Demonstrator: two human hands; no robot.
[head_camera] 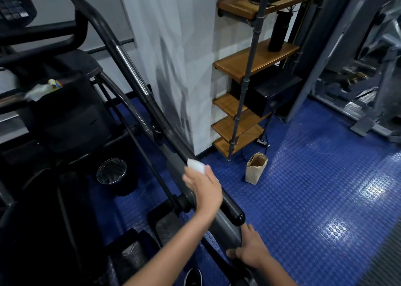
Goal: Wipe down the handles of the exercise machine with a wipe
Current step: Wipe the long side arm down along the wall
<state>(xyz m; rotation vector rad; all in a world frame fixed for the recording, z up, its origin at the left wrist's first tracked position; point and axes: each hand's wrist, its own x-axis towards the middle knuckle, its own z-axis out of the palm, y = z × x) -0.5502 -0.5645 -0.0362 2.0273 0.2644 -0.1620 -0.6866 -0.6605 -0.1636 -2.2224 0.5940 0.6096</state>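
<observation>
Head view: left hand fingers around wipe on handle.

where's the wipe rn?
Head view, lower centre: the white wipe is under the left hand, pressed on the machine's dark handle bar.

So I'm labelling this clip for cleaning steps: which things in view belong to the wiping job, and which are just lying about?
In the job:
white wipe
machine handle bar
left hand, pressing the wipe
right hand, steadying the bar

Lying about:
paper bag
waste bin
black bottle
wooden shelves
</observation>
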